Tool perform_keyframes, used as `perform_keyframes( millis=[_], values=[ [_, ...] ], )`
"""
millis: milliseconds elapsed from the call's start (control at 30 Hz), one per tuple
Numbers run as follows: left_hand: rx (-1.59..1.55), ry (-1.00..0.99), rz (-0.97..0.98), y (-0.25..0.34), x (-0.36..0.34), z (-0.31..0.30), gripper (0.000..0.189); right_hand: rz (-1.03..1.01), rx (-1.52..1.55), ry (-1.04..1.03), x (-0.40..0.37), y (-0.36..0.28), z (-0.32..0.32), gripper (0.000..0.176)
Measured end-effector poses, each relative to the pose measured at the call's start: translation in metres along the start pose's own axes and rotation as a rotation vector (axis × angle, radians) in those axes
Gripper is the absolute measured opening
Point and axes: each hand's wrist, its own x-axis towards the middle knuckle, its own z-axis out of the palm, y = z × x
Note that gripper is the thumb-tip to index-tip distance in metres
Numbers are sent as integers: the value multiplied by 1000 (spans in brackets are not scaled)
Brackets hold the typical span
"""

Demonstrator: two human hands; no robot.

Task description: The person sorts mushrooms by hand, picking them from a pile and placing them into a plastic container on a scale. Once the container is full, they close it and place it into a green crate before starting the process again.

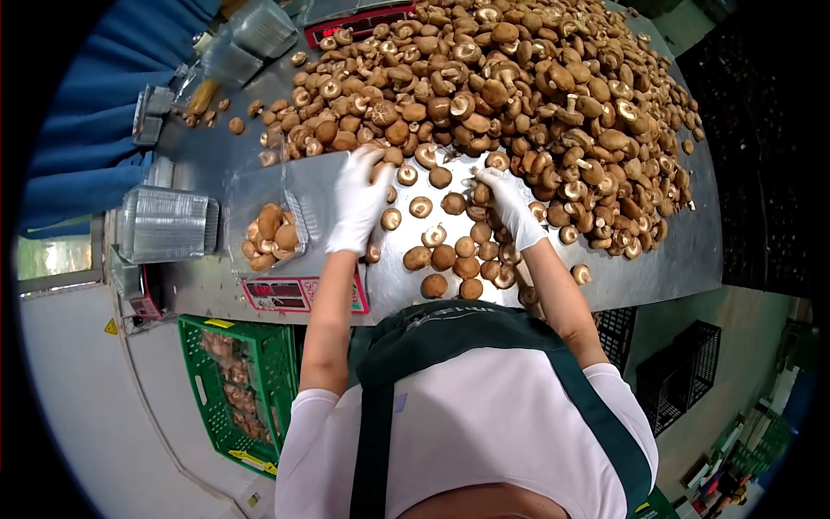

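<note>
My left hand (360, 197), in a white glove, reaches the near edge of a heap of brown shiitake mushrooms (519, 95). Its thumb and fingers curl around a mushroom, partly hidden by the glove. To the right, my right hand (510, 206), gloved too, has its fingers bent down over a shiitake mushroom (481, 194) on the metal table. Between and below both hands lie several loose mushrooms (443, 256), some cap up, some stem up. Left of my left hand, a clear plastic box (298, 212) holding several mushrooms rests on a scale (307, 294) with a red display.
Stacked clear plastic boxes (169, 225) stand at the table's left side, with more boxes (259, 30) at the back left. Another red scale (363, 22) sits behind the heap. Below the table edge is a green crate (194, 381) with packed mushrooms; black crates (679, 372) stand right.
</note>
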Motion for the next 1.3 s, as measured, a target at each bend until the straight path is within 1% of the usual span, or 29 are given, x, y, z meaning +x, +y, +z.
perform_keyframes(
  millis=[67,100,133,200,233,267,333,367,400,467,500,567,600,633,667,733,767,833,900,933,1000,1033,1067,1100,1133,1167,1200,1267,1300],
  values=[
    [70,-90,82,-2,18,41,43,-255,-235,54,5,-2,-2,12],
    [148,-135,140,-7,27,63,45,-336,-351,93,1,-13,0,15],
    [226,-180,199,-12,34,84,48,-347,-310,82,1,-20,1,27],
    [402,-373,208,-16,30,113,59,-546,-727,313,13,-28,-2,39],
    [457,-354,246,-16,21,120,60,-400,-876,373,-5,-55,9,46],
    [512,-335,284,-18,14,126,61,-475,-978,466,0,-57,11,45],
    [485,-300,257,-17,9,129,59,-585,-1028,476,6,-61,17,51],
    [461,-303,216,-18,3,129,57,-608,-1073,357,6,-61,18,57],
    [436,-303,173,-14,-3,123,54,-713,-1201,331,19,-48,17,60],
    [396,-288,118,-14,-19,110,47,-513,-1315,167,6,-47,30,60],
    [429,-270,182,-23,-29,105,46,-628,-1251,123,7,-30,29,58],
    [526,-240,260,-27,-55,94,42,-580,-1161,-69,-15,-10,34,48],
    [510,-273,258,-19,-70,82,42,-544,-1304,-171,-35,-6,37,43],
    [447,-248,292,-26,-85,84,35,-885,-1364,-66,-34,18,38,39],
    [383,-221,324,-35,-100,88,29,-854,-1371,-76,-35,37,33,34],
    [153,-271,244,-36,-120,85,24,-631,-1277,-185,-57,31,39,32],
    [142,-180,238,-31,-125,81,21,-627,-1274,-189,-65,29,40,32],
    [160,-194,229,-34,-125,74,19,-525,-1367,-227,-77,27,35,37],
    [148,-155,248,-31,-116,67,15,-579,-1312,-210,-84,27,25,37],
    [143,-51,270,-31,-111,67,16,-635,-1254,-194,-86,26,19,36],
    [50,23,230,-32,-95,69,17,-478,-1192,-227,-93,10,9,35],
    [53,43,234,-31,-85,71,23,-460,-1133,-200,-89,8,-1,35],
    [48,43,239,-24,-76,73,23,-441,-1075,-173,-83,6,-9,35],
    [52,5,243,-11,-67,73,27,-256,-1163,-124,-92,-28,-3,37],
    [56,-34,247,-2,-60,76,32,-264,-1106,-25,-79,-22,-12,37],
    [97,-154,234,-6,-56,85,40,-398,-1170,58,-66,-21,-19,36],
    [188,-191,259,-6,-53,96,41,-534,-1231,142,-56,-25,-22,35],
    [224,-162,296,-8,-45,107,41,-515,-1276,171,-41,-35,-13,35],
    [225,-160,302,-10,-41,110,41,-438,-1353,119,-33,-37,-6,37]
  ],
)
